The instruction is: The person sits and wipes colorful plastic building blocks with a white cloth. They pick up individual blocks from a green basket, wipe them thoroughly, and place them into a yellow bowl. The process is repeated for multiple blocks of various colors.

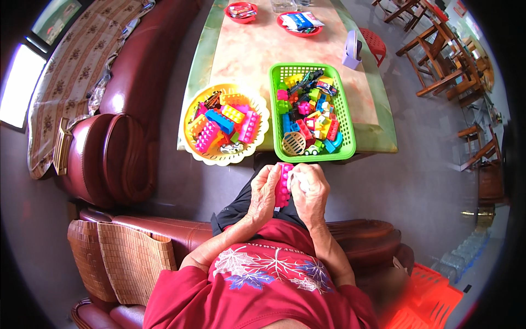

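Observation:
In front of my lap, my left hand grips a long pink building block with round studs, held lengthwise. Bunched in the closed fingers of my right hand is a white cloth or tissue, pressed against the block's right side. Just beyond, on the table's near edge, stands a yellow scalloped basket of large bricks and toy cars. Beside it on the right, a green plastic basket holds many small coloured bricks and toy vehicles.
The marble-patterned table stretches away ahead. Red dishes of packets and a lilac holder stand farther back. A dark red leather sofa runs along the left. Wooden chairs are at the far right, an orange crate at lower right.

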Tool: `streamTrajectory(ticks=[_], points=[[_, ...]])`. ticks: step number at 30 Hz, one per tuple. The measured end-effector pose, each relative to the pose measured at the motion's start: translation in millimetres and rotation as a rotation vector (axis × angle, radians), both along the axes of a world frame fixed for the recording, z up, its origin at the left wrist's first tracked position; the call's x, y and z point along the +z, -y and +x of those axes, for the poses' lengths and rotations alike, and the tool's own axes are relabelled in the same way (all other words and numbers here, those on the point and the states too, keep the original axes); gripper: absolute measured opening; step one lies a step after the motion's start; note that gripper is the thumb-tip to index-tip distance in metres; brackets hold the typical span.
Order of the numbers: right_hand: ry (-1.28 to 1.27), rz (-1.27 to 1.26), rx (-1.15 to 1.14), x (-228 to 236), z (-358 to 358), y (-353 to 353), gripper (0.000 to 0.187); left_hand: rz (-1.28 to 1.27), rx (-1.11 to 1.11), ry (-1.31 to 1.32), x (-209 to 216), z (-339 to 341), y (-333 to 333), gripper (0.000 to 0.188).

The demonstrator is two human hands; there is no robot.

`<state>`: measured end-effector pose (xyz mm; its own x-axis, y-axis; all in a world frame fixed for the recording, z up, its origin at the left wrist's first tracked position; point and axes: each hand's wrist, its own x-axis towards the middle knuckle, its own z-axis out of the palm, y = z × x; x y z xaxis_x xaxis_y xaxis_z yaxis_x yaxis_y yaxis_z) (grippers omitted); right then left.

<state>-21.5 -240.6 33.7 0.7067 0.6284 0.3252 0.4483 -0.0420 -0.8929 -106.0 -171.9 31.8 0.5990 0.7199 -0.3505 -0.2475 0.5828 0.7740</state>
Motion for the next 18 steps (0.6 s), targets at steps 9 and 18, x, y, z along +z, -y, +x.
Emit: streamTrajectory(ticks=[9,18], points=[[0.246,-0.064,0.003,17,-19,4,0.025,0.002,0.086,0.012,3,0,-6,0.023],[0.033,-0.030,0.171,6,-22,19,0.026,-0.004,0.118,-0.011,-4,1,-11,0.023]])
